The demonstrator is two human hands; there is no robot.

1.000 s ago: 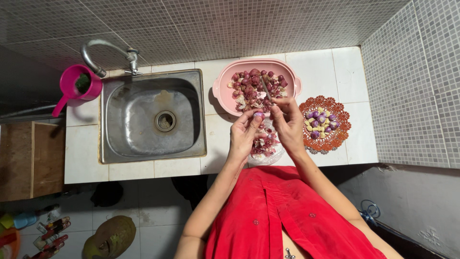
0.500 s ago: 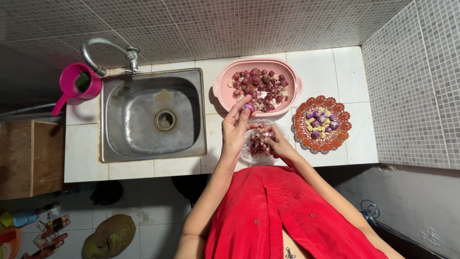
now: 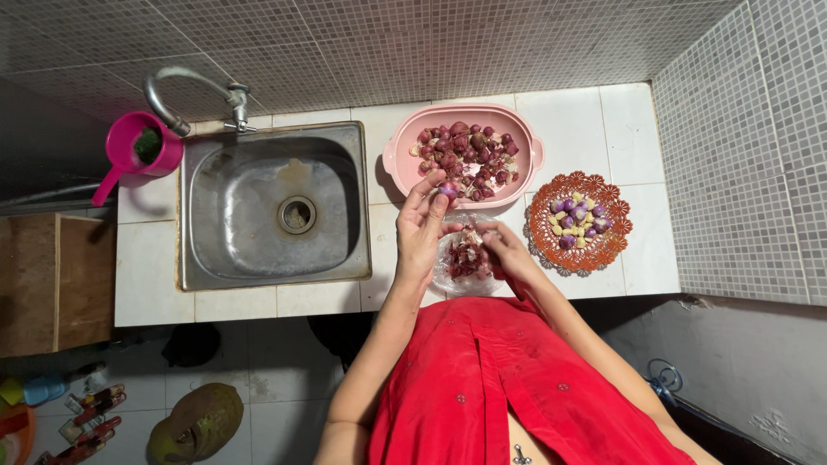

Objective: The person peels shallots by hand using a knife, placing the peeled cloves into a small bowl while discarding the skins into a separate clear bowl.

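A small purple-red shallot (image 3: 448, 190) sits pinched between the fingertips of the left hand (image 3: 422, 226), held just at the near rim of the pink basin (image 3: 405, 155). That hand is partly closed, thumb and fingers curled around the bulb, the palm not touching it. The right hand (image 3: 504, 248) rests lower, over a clear bag (image 3: 463, 260) of reddish skins on the counter; its fingers are curled, but whether they hold a knife or a scrap of peel cannot be told from this view.

Lifting one bulb cleanly seems to call for a light fingertip grip near its middle, so it does not slip back among the others, and for keeping the wrist clear of the basin's rim.

The pink basin holds a heap of unpeeled shallots with a few pale cloves mixed in. To its right, well apart from the sink (image 3: 274, 207), an orange scalloped plate (image 3: 541, 226) carries peeled purple bulbs and pale garlic cloves. The clear bag between the hands takes the papery peelings. Beside the tap, a pink jug (image 3: 138, 155) has something green inside.
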